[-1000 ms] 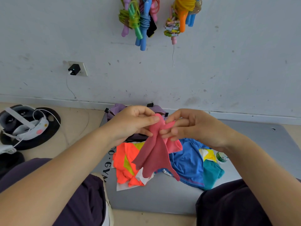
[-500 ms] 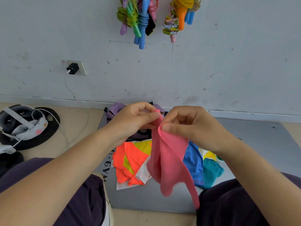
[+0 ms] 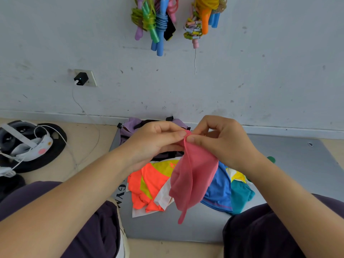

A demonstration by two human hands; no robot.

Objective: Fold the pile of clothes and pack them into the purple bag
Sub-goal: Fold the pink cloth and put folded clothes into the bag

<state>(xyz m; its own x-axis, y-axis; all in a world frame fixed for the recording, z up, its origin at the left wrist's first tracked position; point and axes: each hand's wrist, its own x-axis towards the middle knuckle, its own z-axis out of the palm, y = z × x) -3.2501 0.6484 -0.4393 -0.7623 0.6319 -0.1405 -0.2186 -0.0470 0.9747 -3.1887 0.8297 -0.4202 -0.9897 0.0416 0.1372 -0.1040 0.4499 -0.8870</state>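
While pink garment hangs limp above clothes pile, left hand and right hand pinch top edge. Light, floppy; grip corners. Purple bag behind.

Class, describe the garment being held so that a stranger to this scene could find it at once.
Start at the grey mat below the white wall. Above its clothes pile, the left hand and right hand pinch one pink garment by its top edge. It alone hangs in the air, plain pink.

Two hands, one pink garment, one purple bag.
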